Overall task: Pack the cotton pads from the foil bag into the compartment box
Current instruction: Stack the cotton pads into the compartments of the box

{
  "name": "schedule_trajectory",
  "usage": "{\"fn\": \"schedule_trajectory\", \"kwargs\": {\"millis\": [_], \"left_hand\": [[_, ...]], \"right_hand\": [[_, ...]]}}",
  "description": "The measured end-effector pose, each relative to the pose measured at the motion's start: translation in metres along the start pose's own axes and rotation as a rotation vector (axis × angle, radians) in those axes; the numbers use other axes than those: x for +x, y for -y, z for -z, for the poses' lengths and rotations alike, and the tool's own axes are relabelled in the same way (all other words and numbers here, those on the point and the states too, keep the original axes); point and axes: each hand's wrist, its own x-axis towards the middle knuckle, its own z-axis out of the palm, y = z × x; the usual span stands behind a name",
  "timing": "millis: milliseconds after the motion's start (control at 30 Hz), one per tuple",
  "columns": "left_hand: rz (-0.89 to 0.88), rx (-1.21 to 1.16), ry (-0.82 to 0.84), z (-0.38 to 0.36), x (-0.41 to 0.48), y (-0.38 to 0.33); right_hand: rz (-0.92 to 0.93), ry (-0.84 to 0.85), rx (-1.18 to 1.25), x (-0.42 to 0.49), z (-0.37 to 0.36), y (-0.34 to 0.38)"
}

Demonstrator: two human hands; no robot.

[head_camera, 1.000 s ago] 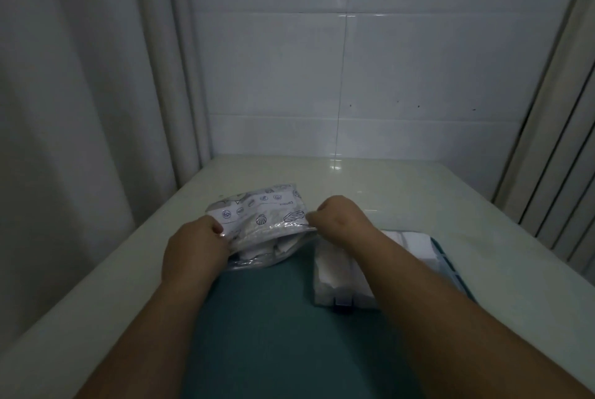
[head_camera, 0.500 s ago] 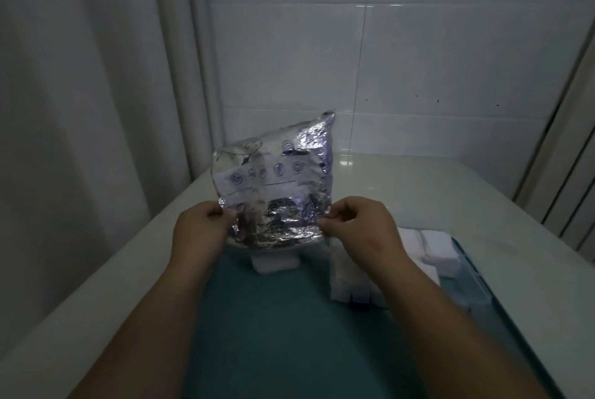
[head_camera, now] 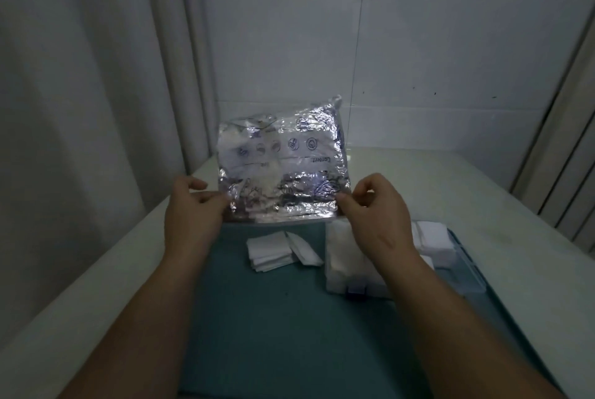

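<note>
Foil, silver and creased, with blue print: the foil bag [head_camera: 280, 160] is held upright in the air above the far end of the mat [head_camera: 289, 328]. Its print reads upside down. Its lower edge hangs just above the mat and clear of it.

Left hand [head_camera: 190, 208]: thumb and forefinger pinch the bag's lower left corner. The other fingers are loosely curled behind it.

Right hand [head_camera: 373, 212]: thumb and forefinger pinch the bag's lower right corner. The remaining fingers are bent and off the foil.

Cotton pads [head_camera: 272, 249]: a small loose pile of white square pads lies on the mat directly below the bag. One pad at the pile's right side is tilted against the rest. The pile is near the left side of the compartment box [head_camera: 346, 253] but not touching it.

Compartment box: translucent plastic, standing on the right half of the mat, partly hidden by the right wrist and forearm. A dark blue latch [head_camera: 354, 291] shows on its near edge. White material shows through its left part. Further white pads [head_camera: 434, 236] show beyond the right wrist at the box's right side; which compartment holds them cannot be told.

Mat: dark teal, flat on the pale bench [head_camera: 476, 186], with both forearms above it.

Surroundings: a white tiled wall [head_camera: 418, 44] stands behind the bench and a pale curtain [head_camera: 80, 92] hangs at the left. Lighting is dim and fine detail on the bag is blurred.
</note>
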Motion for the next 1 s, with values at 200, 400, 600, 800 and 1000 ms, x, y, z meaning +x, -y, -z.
{"fn": "schedule_trajectory", "kwargs": {"millis": [200, 400, 600, 800, 1000], "left_hand": [[-0.039, 0.222, 0.083, -0.005, 0.001, 0.009], [0.016, 0.054, 0.099, -0.007, 0.005, 0.017], [0.040, 0.078, 0.087, -0.007, 0.008, 0.020], [0.101, 0.080, 0.091, -0.009, 0.007, 0.024], [0.142, 0.232, 0.142, -0.010, 0.009, 0.029]], "right_hand": [[-0.022, 0.095, 0.020, 0.001, -0.004, -0.005], [-0.004, 0.210, -0.117, 0.001, -0.008, -0.005], [-0.018, 0.235, -0.171, 0.000, -0.006, -0.006], [-0.009, 0.165, -0.175, -0.001, -0.004, -0.006], [-0.006, 0.172, -0.191, -0.001, -0.001, -0.005]]}}
